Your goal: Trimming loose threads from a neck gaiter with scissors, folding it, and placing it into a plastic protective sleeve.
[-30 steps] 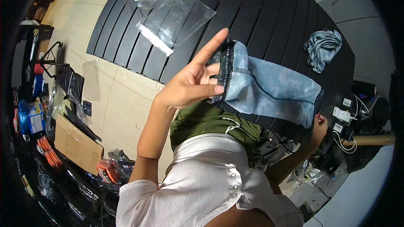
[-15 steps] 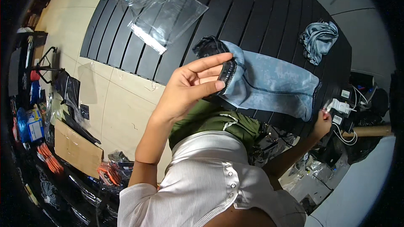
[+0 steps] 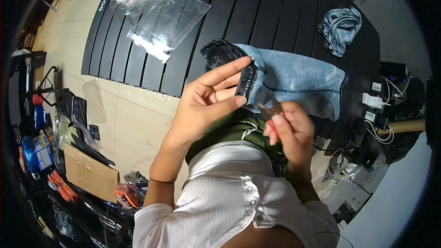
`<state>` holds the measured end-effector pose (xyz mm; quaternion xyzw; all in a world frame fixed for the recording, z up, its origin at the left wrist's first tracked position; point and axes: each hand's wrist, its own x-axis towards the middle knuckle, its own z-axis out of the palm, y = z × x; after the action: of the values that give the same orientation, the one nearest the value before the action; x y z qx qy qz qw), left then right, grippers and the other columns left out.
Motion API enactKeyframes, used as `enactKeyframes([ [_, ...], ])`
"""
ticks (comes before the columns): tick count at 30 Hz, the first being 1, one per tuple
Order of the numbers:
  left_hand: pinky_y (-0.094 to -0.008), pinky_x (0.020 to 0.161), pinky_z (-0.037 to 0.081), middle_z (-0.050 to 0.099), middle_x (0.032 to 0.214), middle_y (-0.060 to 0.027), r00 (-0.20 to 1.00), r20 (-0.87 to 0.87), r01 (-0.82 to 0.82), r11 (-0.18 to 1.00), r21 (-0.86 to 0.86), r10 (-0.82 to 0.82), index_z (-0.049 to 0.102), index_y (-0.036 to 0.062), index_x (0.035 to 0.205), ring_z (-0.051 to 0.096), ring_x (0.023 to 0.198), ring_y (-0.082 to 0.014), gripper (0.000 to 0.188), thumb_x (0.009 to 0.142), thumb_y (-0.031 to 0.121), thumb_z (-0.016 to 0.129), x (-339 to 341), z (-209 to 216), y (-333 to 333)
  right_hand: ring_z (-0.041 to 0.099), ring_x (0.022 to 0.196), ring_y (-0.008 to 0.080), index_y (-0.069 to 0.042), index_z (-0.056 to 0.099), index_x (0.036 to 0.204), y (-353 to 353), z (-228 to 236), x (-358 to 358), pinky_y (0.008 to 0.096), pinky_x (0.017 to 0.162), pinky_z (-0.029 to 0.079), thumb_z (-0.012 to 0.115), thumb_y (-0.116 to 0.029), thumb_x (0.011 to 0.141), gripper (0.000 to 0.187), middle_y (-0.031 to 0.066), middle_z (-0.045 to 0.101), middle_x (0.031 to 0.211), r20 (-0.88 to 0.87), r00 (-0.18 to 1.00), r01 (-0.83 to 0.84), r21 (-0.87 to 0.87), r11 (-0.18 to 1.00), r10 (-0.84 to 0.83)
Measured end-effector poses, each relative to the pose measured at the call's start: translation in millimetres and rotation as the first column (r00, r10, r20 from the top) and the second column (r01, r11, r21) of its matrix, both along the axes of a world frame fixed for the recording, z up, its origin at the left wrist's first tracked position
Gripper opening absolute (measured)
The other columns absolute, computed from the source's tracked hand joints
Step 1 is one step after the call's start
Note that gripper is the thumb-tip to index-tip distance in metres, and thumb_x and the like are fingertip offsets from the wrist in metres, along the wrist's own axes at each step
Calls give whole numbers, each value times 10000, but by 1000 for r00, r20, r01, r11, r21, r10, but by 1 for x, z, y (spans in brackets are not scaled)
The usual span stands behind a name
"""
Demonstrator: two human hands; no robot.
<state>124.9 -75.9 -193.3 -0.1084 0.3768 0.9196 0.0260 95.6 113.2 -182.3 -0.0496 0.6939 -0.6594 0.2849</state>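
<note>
A person, seen from above, works at a black slatted desk [image 3: 257,14] with 2 bare hands. A long pale-blue mottled cloth [image 3: 303,76] with dark seams lies along the near side of the desk, its left end raised in the left hand [image 3: 202,103]. That hand pinches the cloth's dark, pale-printed band [image 3: 247,82], thumb at the lower end, index finger stretched to the upper end. A darker flap of the cloth folds out beyond the fingers.

The right hand [image 3: 295,133] is closed around red-handled snips [image 3: 266,111], the blades pointing up and left, near the band. The snips are slightly blurred, so whether their tip touches the cloth is hard to tell.

A crumpled blue bundle [image 3: 342,27] sits at the far right of the desk; clear plastic bags [image 3: 170,18] overlap at the far left. The person wears a white ribbed shirt [image 3: 225,193] and green shorts [image 3: 220,135]. A flat piece of cardboard [image 3: 92,172] is at lower left, beside the pale tiled floor [image 3: 142,115].
</note>
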Motion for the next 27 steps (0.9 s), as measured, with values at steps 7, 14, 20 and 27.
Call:
enactKeyframes([
  [7,-223,898,421,507,1224,-132,996,-82,25,989,-143,-37,368,-37,1304,526,1093,-160,529,802,-142,496,4,1,1,439,471,59,36,503,1010,-11,-4,2,193,440,364,429,-61,917,155,67,549,652,-110,992,-55,86,995,64],
  [14,-212,899,410,505,1225,-125,993,-118,-12,975,-223,-15,378,-31,1303,525,1086,-144,520,807,-130,504,5,1,3,422,454,55,31,508,990,-14,-5,0,187,421,341,425,-70,919,149,58,538,634,-80,997,-20,62,998,25],
  [20,-211,903,402,506,1221,-124,990,-138,-41,967,-253,5,383,-28,1302,523,1076,-130,515,811,-121,507,6,0,4,421,435,60,31,505,987,-15,-2,-1,191,409,343,420,-83,921,157,62,540,631,-50,998,-25,50,998,27],
  [27,-210,901,398,511,1213,-121,989,-149,-61,948,-314,14,397,-29,1294,514,1075,-119,506,810,-121,509,5,-1,5,424,426,64,31,506,984,-14,2,2,190,409,340,421,-92,920,162,67,539,617,-39,999,10,64,998,-7],
])
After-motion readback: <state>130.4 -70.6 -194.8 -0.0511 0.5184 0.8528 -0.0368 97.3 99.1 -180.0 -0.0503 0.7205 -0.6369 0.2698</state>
